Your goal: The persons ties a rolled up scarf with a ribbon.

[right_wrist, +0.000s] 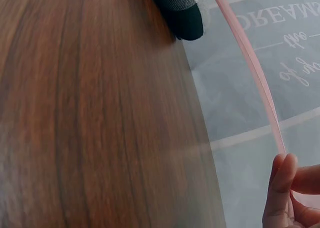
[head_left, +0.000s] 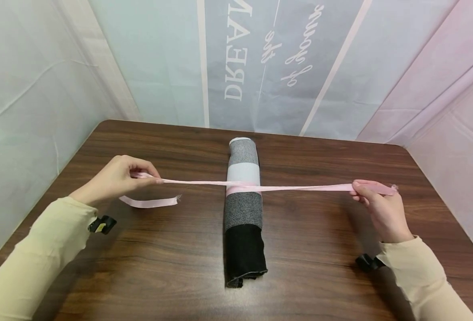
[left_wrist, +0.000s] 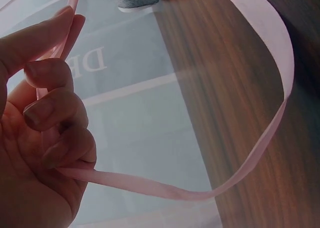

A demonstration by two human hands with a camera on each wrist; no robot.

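Observation:
A rolled cloth (head_left: 243, 214) with grey, white and black bands lies lengthwise on the table. Across its middle runs a pink ribbon (head_left: 309, 188), crossed on top of the roll and stretched out to both sides. My left hand (head_left: 118, 178) pinches one side of it between thumb and forefinger; in the left wrist view the other fingers curl over the ribbon (left_wrist: 145, 185), whose tail loops away. That tail's end rests low over the table at the left. On the other side my right hand (head_left: 381, 207) pinches the ribbon near its frayed end, also visible in the right wrist view (right_wrist: 292, 188).
The dark wood table (head_left: 172, 267) has rounded far corners. Behind it hangs a grey-blue cloth backdrop (head_left: 172, 67) with white lettering, and pale sheets (head_left: 23, 89) enclose the sides. Black camera mounts (head_left: 103, 224) sit at both wrists.

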